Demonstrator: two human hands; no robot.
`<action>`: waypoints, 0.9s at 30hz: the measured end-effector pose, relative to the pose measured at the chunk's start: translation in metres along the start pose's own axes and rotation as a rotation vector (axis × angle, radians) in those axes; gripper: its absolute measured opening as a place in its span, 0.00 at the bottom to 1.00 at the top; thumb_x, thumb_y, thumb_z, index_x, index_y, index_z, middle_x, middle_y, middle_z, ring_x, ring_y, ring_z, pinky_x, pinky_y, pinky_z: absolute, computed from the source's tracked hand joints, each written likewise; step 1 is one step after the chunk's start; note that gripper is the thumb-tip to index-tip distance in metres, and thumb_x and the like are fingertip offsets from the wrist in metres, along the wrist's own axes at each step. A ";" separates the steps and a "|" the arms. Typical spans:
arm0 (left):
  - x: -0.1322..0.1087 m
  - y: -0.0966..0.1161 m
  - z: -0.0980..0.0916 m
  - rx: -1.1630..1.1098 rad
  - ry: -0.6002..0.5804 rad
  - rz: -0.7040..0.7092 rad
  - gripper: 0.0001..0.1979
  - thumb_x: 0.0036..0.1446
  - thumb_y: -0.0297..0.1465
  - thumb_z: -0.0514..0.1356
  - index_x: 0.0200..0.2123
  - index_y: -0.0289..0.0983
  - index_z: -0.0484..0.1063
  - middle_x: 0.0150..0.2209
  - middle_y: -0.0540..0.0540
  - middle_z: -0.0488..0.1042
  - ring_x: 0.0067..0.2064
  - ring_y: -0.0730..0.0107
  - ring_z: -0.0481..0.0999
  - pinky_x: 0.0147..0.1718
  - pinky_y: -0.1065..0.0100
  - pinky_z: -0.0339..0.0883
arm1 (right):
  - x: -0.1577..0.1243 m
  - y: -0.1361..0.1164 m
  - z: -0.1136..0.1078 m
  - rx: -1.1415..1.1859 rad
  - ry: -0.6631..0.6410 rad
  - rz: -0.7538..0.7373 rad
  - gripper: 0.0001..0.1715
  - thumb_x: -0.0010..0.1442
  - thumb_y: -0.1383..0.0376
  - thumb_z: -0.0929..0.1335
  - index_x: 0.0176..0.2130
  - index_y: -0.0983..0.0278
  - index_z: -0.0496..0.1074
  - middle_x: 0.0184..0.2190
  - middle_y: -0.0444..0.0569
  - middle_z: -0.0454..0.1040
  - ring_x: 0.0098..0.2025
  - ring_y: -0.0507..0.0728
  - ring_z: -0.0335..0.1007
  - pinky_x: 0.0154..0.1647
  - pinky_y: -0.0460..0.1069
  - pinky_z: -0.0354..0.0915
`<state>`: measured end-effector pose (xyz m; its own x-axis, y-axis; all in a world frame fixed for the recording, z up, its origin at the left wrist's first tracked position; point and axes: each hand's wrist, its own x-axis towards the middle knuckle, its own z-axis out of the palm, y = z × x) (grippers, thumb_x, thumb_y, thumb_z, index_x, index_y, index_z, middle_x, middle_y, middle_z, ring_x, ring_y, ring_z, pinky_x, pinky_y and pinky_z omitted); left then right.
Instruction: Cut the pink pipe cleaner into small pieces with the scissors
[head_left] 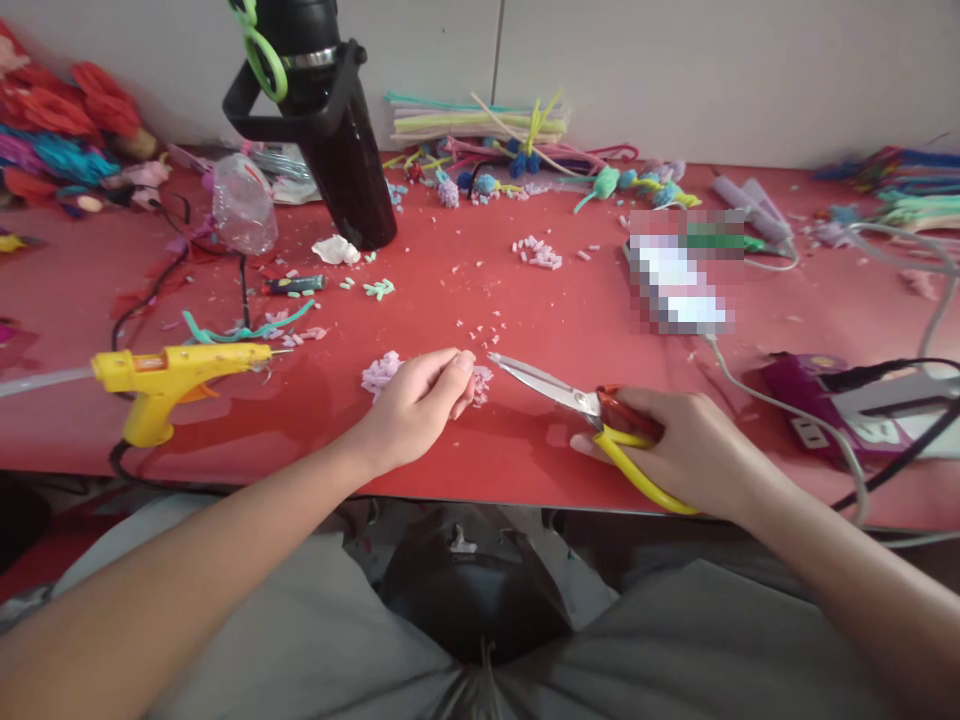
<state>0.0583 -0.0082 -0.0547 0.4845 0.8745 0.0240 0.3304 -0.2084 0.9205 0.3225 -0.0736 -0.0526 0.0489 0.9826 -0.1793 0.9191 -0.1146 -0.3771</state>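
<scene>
My right hand [675, 440] is wrapped round the handles of a pair of scissors [547, 384], one handle orange-red and the other yellow. The blades point left and look nearly closed, their tips close to my left fingertips. My left hand [427, 395] is closed in a pinch, thumb against the fingers; what it pinches is too small to make out. Around and behind it lie pale pink cut pieces [381, 374] on the red table [465, 465]. Small pink scraps [487, 330] are scattered just beyond the fingers.
At left lies a yellow glue gun [172, 375] with a metal nozzle. Behind it stands a black tumbler [349, 170]. Fuzzy craft stems [480, 122] line the wall. A pixelated device [679, 285] with a cable and a purple power strip [810, 400] sit at right.
</scene>
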 end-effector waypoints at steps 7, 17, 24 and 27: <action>0.001 0.003 0.000 -0.002 0.001 -0.005 0.21 0.72 0.36 0.47 0.25 0.37 0.60 0.22 0.53 0.62 0.23 0.79 0.61 0.24 0.72 0.56 | 0.000 -0.001 -0.002 -0.002 -0.030 -0.009 0.37 0.47 0.33 0.67 0.22 0.59 0.51 0.20 0.40 0.49 0.24 0.53 0.40 0.23 0.48 0.48; 0.000 -0.003 0.000 -0.045 -0.015 -0.006 0.21 0.71 0.41 0.47 0.27 0.37 0.62 0.24 0.51 0.63 0.25 0.77 0.63 0.24 0.73 0.58 | 0.002 0.003 0.002 0.030 -0.022 0.011 0.38 0.46 0.33 0.68 0.21 0.59 0.52 0.20 0.40 0.49 0.25 0.52 0.41 0.22 0.48 0.48; 0.000 -0.005 0.000 -0.080 -0.013 -0.015 0.20 0.70 0.42 0.49 0.30 0.37 0.64 0.26 0.50 0.66 0.26 0.77 0.65 0.24 0.74 0.60 | -0.001 0.004 0.001 0.040 -0.015 -0.023 0.34 0.48 0.36 0.69 0.22 0.59 0.55 0.20 0.39 0.49 0.26 0.52 0.40 0.23 0.48 0.49; 0.000 -0.004 0.000 -0.092 -0.012 -0.020 0.19 0.70 0.42 0.50 0.30 0.36 0.65 0.26 0.50 0.66 0.26 0.78 0.64 0.24 0.74 0.60 | -0.001 0.004 -0.001 0.041 -0.033 -0.038 0.34 0.49 0.37 0.69 0.22 0.59 0.54 0.21 0.40 0.49 0.26 0.52 0.40 0.23 0.48 0.49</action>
<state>0.0569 -0.0076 -0.0590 0.4878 0.8729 0.0009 0.2648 -0.1489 0.9527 0.3265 -0.0751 -0.0534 0.0006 0.9811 -0.1935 0.9033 -0.0835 -0.4207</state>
